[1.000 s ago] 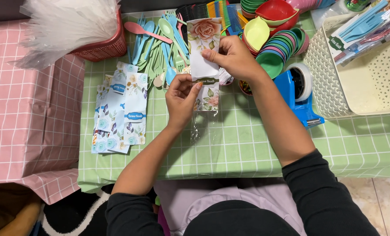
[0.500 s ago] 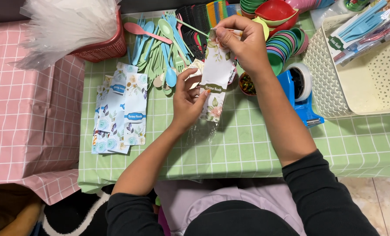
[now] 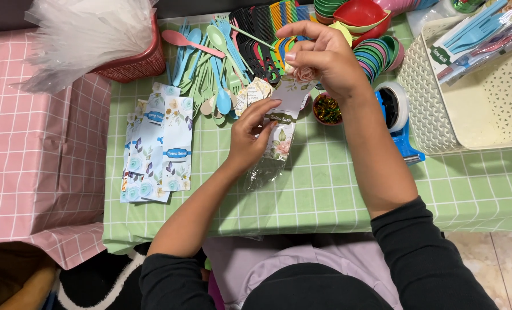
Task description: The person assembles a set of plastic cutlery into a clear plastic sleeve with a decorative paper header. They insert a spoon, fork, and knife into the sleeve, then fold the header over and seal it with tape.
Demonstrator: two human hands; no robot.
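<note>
My left hand (image 3: 250, 135) grips a floral paper card (image 3: 283, 123) that sits in a clear plastic sleeve (image 3: 264, 169) hanging below it, over the green checked table (image 3: 325, 189). My right hand (image 3: 319, 54) is raised above it and pinches the top of the card near a pink flower print. A thin pale stick (image 3: 253, 37) pokes left from its fingers. Pastel plastic spoons and forks (image 3: 210, 51) lie just behind my left hand.
A pile of floral cards (image 3: 158, 149) lies at left. A red basket of clear bags (image 3: 135, 57) is at back left, stacked coloured bowls (image 3: 376, 51), a blue tape dispenser (image 3: 399, 115) and a cream basket (image 3: 485, 97) at right. A pink cloth (image 3: 37, 143) covers the left table.
My right hand has lifted up and back, drawing the card's top away from the table. My left hand shifted slightly toward the camera's right, still holding the card and sleeve.
</note>
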